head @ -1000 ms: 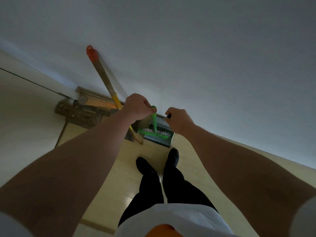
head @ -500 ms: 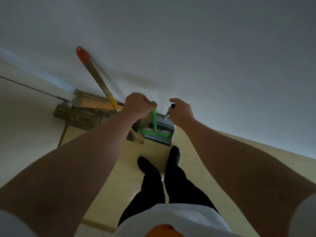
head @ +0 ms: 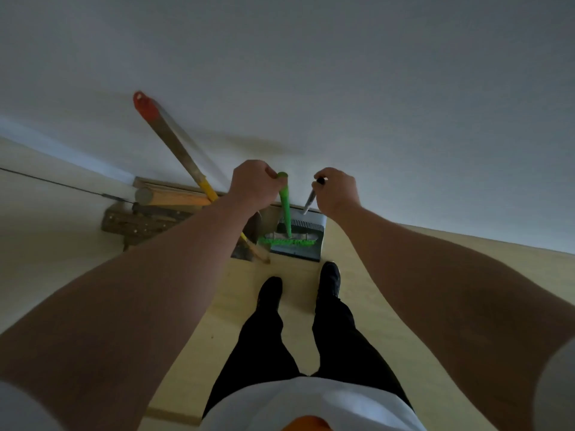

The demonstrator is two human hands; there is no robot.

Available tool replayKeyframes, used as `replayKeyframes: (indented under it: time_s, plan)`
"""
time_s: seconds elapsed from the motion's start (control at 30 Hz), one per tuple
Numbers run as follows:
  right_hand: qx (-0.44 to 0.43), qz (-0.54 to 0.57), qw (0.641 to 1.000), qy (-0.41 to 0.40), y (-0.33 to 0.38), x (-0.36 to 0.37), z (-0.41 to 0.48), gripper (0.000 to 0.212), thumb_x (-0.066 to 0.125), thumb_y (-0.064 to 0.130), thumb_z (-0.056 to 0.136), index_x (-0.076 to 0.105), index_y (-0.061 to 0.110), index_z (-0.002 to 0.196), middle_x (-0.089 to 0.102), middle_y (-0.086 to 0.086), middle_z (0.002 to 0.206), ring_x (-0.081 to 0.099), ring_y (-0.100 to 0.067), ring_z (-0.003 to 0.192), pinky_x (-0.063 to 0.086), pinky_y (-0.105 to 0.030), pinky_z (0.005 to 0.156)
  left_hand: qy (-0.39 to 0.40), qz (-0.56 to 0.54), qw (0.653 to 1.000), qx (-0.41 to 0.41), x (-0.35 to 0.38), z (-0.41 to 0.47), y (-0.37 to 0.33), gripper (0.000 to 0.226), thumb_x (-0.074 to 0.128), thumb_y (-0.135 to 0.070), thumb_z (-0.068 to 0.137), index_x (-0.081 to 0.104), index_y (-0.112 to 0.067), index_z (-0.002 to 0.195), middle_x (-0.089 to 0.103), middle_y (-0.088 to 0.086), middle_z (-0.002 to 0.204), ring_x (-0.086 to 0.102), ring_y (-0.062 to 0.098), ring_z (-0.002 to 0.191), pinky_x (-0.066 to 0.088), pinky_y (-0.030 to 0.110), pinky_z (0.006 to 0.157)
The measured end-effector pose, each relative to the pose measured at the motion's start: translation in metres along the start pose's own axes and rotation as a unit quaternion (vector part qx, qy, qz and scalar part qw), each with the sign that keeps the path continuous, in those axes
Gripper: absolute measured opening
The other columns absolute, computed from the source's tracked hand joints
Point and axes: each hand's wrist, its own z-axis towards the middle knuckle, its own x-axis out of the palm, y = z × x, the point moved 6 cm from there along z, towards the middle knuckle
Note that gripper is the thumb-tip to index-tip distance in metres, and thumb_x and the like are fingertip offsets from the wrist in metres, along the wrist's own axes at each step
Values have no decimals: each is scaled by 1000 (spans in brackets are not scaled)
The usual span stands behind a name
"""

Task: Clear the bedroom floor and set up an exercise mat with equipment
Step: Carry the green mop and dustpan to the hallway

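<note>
fingers [head: 270, 175] of the left hand [head: 253, 186] clamp the top of the green broom [head: 285, 213]; right hand [head: 337, 192] fingers pinch the dustpan [head: 306, 227] handle, centre frame by the wall [head: 373, 104]. floor-clearing step, i judge; next, both tools need steady upright handling.

red-capped pole [head: 174, 146] leans on white wall [head: 342, 73] | wood scraps [head: 149, 217] piled at wall foot | pale floor [head: 367, 275]

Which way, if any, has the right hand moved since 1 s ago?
Yes. The right hand has shifted up-frame toward the wall, away from the dustpan: it overlapped the pan's far corner before, now the handle shows between them.
</note>
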Motion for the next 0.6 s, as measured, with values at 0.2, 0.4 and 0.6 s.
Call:
replayKeyframes:
  time_s: [0.2,0.4,0.6]
  plan:
    - [23,49,998,-13,10,14,-1,32,54,18,100,64,18,131,67,-6,127,64,-20,105,42,-17,75,-1,-32,999,-6,-5,8,18,23,70,-38,90,68,-15,85,75,7,86,73,24,86,59,45,84]
    - [35,51,998,-1,14,1,-33,51,49,32,105,39,19,153,60,-4,140,59,-18,123,33,-14,87,19,-107,993,-39,-1,14,14,27,76,-43,80,66,-18,77,75,9,88,74,27,86,60,46,86]
    - [33,73,996,-26,19,-19,-74,46,53,25,101,49,20,146,62,-1,138,58,-15,125,38,-14,97,65,-175,978,-92,1,25,-4,23,69,-16,89,68,-6,110,65,12,94,69,30,95,59,42,88]
